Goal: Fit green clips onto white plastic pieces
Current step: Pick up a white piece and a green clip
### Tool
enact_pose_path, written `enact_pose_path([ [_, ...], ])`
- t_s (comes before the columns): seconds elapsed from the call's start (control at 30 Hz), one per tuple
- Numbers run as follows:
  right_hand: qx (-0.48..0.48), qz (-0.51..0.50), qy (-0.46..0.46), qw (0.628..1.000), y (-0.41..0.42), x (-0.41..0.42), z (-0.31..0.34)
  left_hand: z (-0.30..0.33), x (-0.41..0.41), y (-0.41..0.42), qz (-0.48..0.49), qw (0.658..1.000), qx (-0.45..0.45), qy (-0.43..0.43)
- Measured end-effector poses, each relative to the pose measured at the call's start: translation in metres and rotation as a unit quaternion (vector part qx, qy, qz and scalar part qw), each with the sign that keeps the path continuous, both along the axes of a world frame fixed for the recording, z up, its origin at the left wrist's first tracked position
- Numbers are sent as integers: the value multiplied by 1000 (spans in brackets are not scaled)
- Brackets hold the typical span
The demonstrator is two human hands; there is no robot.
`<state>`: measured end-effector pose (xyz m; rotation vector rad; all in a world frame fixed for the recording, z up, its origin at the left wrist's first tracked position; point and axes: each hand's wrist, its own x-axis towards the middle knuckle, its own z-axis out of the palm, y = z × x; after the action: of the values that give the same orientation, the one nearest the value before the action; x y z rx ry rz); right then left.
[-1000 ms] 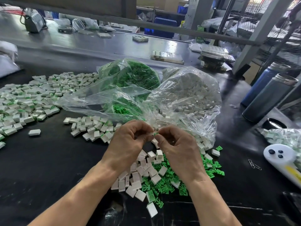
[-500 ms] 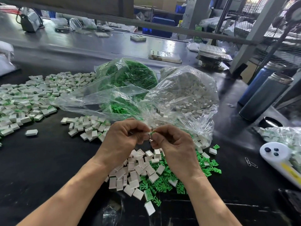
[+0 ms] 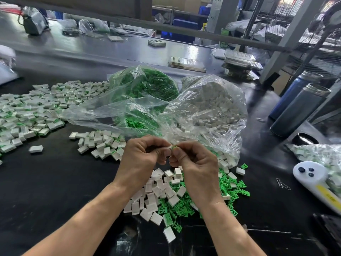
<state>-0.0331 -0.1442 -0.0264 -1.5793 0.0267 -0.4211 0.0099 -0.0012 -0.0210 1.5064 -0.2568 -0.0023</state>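
The tabletop (image 3: 55,191) carries the stock on every side of the fingers: two clear bags lie just beyond them, the bag of green clips (image 3: 147,85) beyond and to the left, the bag of white pieces (image 3: 212,100) beyond and to the right. A wide spread of pieces that already show green (image 3: 27,115) lies well to the left, and a loose heap of white plastic pieces (image 3: 156,193) mixed with loose green clips (image 3: 228,189) lies directly below and toward the wrists. The left hand (image 3: 142,159) and right hand (image 3: 199,167) meet fingertip to fingertip above that heap, both at equal reach. The left fingers (image 3: 167,151) are curled and pinch a white piece (image 3: 168,149), mostly hidden. The right fingers (image 3: 178,154) are curled and pinch a green clip (image 3: 173,147), of which only a sliver shows at the junction. The clip lies immediately right of the piece, touching it; its long axis cannot be determined. Judged from this, the insertion runs right to left, the right hand pressing while the left braces.
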Motion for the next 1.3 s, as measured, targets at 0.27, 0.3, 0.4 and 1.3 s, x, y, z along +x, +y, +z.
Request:
enact_pose_path([
  [0.27, -40, -4, 35, 999, -5, 3, -2, 1, 2, 3, -13, 999, 52, -5],
  [0.3, -53, -6, 37, 998, -6, 4, -3, 1, 3, 4, -12, 998, 63, -8],
  [0.4, -71, -5, 41, 997, -7, 4, -3, -1, 3, 5, -12, 996, 89, -24],
  [1.3, 6, -29, 67, 997, 11, 3, 2, 4, -12, -11, -93, 986, 108, -88],
])
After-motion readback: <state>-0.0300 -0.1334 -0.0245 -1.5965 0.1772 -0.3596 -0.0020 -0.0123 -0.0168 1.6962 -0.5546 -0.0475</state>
